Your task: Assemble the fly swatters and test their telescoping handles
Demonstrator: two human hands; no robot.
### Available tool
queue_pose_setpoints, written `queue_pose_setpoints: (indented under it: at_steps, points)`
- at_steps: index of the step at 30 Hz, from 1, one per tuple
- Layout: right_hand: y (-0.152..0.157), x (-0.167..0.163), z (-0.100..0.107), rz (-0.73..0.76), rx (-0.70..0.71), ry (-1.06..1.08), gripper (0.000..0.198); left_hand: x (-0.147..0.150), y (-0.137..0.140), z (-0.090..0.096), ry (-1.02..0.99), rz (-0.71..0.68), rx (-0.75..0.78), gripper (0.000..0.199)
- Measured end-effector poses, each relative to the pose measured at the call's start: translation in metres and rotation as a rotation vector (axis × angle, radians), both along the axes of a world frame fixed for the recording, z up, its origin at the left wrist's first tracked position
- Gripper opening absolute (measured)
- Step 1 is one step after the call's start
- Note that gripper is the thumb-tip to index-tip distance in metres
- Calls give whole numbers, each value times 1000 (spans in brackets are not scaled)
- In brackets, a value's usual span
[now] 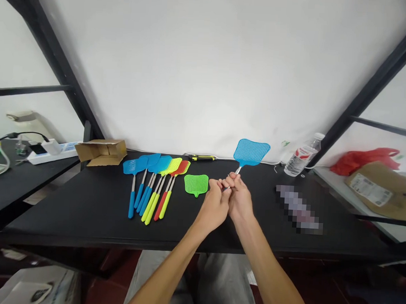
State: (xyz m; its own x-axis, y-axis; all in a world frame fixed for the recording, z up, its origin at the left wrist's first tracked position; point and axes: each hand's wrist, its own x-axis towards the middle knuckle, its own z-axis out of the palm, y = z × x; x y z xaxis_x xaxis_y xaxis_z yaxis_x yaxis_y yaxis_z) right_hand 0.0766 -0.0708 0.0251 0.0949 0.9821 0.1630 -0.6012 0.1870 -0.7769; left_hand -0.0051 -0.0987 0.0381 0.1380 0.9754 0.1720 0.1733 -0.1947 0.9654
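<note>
Both hands meet above the front middle of the black table, gripping one blue fly swatter [251, 152]. My left hand [216, 202] is closed around its handle end, which the fingers mostly hide. Just above, my right hand [238, 197] pinches the metal shaft below the blue mesh head. The swatter tilts up and to the right. Left of my hands a loose green swatter head [196, 184] lies flat, with no handle seen on it. Farther left, several fly swatters [150, 185] with blue, yellow and red heads lie in an overlapping row, handles toward me.
An open cardboard box [102, 153] stands at the back left by a white power strip [58, 152]. A black and yellow pen-like tool [201, 158] lies along the wall. A water bottle [303, 155] leans at the back right, near a blurred-out item [298, 209] and a brown package [378, 190].
</note>
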Motion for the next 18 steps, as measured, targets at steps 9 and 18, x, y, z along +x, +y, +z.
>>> queue_pose_setpoints:
  at_steps: [9,18]
  points:
    - [7,120,50,-227,168,199,22,-1,-23,-3,-561,-407,-590,33]
    - [-5,150,-19,-306,-272,-389,39,114,50,-4,553,-12,142,19]
